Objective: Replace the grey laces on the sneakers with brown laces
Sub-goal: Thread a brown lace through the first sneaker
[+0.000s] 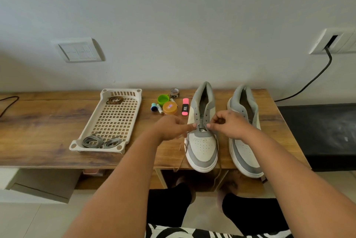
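Your left hand [171, 128] & right hand [227, 124] each pinch brown lace [181, 158] at left sneaker [202, 131] bottom eyelets; sneaker's long axis runs away from you, so lace upward.

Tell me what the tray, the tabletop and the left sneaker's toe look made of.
Tray: cream moulded plastic, probably, given its uniform matte grid of square holes. Tabletop: wood or wood-look laminate; brown grain streaks show, though I cannot tell which. Left sneaker: the white toe looks like smooth leather or synthetic with punched holes, and the grey trim looks matte, suede-like.
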{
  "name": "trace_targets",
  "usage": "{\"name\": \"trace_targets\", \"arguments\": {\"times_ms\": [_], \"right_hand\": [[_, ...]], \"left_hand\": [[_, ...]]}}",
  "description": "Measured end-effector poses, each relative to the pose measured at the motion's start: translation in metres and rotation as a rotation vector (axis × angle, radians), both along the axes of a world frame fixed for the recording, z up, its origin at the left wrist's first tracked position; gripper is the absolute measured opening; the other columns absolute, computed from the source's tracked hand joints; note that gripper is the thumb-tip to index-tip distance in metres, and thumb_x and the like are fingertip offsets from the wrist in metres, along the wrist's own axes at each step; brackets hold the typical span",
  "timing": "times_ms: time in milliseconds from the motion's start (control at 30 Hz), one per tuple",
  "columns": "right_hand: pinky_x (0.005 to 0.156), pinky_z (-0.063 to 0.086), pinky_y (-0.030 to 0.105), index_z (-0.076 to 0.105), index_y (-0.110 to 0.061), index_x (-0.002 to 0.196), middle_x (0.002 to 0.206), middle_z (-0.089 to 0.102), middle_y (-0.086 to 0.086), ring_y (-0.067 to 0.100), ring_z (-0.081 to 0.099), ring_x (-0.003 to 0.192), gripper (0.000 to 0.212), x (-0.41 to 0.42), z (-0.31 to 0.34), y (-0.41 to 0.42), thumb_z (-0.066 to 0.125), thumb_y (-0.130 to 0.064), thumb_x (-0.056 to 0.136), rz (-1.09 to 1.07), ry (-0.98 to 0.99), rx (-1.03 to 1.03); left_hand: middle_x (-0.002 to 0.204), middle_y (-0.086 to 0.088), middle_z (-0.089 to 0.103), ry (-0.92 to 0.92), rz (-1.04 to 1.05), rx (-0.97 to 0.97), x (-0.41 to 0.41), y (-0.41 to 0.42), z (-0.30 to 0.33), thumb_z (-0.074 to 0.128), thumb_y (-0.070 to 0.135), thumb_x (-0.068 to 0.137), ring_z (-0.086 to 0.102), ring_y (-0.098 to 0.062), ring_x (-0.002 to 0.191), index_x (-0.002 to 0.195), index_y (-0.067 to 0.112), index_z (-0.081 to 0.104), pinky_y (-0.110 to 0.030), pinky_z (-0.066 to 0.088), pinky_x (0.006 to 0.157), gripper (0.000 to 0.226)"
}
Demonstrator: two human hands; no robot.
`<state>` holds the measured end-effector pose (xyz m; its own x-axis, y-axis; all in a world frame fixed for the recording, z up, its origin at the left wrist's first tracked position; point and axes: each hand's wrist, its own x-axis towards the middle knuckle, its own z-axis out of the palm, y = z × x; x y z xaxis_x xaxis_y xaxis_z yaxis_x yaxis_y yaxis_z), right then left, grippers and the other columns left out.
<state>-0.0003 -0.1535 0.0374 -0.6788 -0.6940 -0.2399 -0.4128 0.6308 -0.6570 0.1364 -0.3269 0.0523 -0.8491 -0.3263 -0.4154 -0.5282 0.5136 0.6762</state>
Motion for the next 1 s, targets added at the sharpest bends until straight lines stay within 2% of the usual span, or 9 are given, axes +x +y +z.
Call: {"name": "trace_targets", "arguments": {"times_ms": [67, 167, 267, 433, 567, 700, 867, 1000], "right_hand": [[0.064, 0.040, 0.021, 0.066, -0.021, 0.097, 0.091, 0.061, -0.008, 0.009, 0.056, 0.085, 0.034, 0.003, 0.003, 0.001, 0.075, -0.048, 0.080, 0.060, -0.008, 0.117], [0.071, 0.044, 0.026, 0.065, -0.019, 0.098, 0.095, 0.062, -0.003, 0.012, 0.057, 0.088, 0.037, 0.005, 0.001, 0.000, 0.074, -0.051, 0.080, 0.089, -0.048, 0.214], [0.082, 0.048, 0.032, 0.066, -0.016, 0.099, 0.100, 0.064, 0.002, 0.018, 0.059, 0.093, 0.031, 0.005, 0.001, -0.001, 0.068, -0.045, 0.087, 0.114, -0.082, 0.222], [0.093, 0.053, 0.043, 0.062, -0.018, 0.095, 0.097, 0.067, 0.004, 0.022, 0.064, 0.095, 0.027, 0.004, -0.006, -0.003, 0.064, -0.045, 0.091, 0.074, -0.122, 0.203], [0.090, 0.055, 0.042, 0.062, -0.018, 0.096, 0.093, 0.069, 0.002, 0.019, 0.067, 0.090, 0.036, 0.005, -0.005, -0.003, 0.072, -0.050, 0.082, 0.018, -0.135, 0.151], [0.091, 0.055, 0.043, 0.067, -0.015, 0.091, 0.093, 0.069, 0.005, 0.021, 0.066, 0.091, 0.031, 0.006, -0.006, -0.004, 0.072, -0.044, 0.084, 0.032, -0.134, 0.136], [0.072, 0.054, 0.031, 0.066, -0.012, 0.087, 0.080, 0.068, 0.003, 0.016, 0.063, 0.073, 0.036, 0.007, -0.004, -0.003, 0.075, -0.046, 0.080, -0.023, -0.184, 0.132], [0.082, 0.056, 0.035, 0.066, -0.013, 0.086, 0.085, 0.068, 0.003, 0.015, 0.064, 0.079, 0.022, 0.005, -0.006, -0.002, 0.073, -0.034, 0.086, 0.016, -0.238, 0.086]], "left_hand": [[0.093, 0.001, 0.062, -0.004, -0.008, -0.123, -0.006, 0.004, -0.011, 0.062, 0.056, 0.088, 0.056, -0.014, 0.088, 0.092, 0.015, 0.062, -0.032, 0.048, 0.082, 0.041], [0.100, -0.001, 0.062, 0.017, -0.036, -0.129, -0.015, 0.010, -0.018, 0.067, 0.046, 0.089, 0.056, -0.015, 0.092, 0.105, 0.013, 0.061, -0.031, 0.049, 0.082, 0.037], [0.094, 0.000, 0.060, 0.032, -0.041, -0.156, -0.020, 0.015, -0.022, 0.068, 0.039, 0.091, 0.054, -0.015, 0.086, 0.098, 0.014, 0.060, -0.027, 0.046, 0.073, 0.027], [0.094, -0.003, 0.062, 0.039, -0.048, -0.127, -0.019, 0.014, -0.026, 0.071, 0.036, 0.089, 0.053, -0.013, 0.083, 0.097, 0.010, 0.064, -0.028, 0.047, 0.075, 0.027], [0.100, -0.011, 0.066, 0.025, -0.026, -0.095, -0.019, 0.013, -0.022, 0.066, 0.032, 0.093, 0.056, -0.017, 0.085, 0.097, 0.007, 0.066, -0.035, 0.051, 0.082, 0.025], [0.086, -0.002, 0.061, 0.006, -0.019, -0.081, -0.017, 0.012, -0.016, 0.067, 0.026, 0.092, 0.053, -0.013, 0.078, 0.084, 0.011, 0.062, -0.025, 0.045, 0.067, 0.018], [0.084, 0.000, 0.059, -0.022, -0.030, -0.100, -0.017, 0.013, -0.011, 0.069, 0.023, 0.091, 0.052, -0.012, 0.078, 0.077, 0.015, 0.057, -0.024, 0.042, 0.066, 0.020], [0.085, -0.002, 0.060, -0.045, -0.049, -0.136, -0.018, 0.015, -0.008, 0.069, 0.024, 0.091, 0.052, -0.013, 0.078, 0.077, 0.016, 0.058, -0.026, 0.043, 0.071, 0.020]]}}
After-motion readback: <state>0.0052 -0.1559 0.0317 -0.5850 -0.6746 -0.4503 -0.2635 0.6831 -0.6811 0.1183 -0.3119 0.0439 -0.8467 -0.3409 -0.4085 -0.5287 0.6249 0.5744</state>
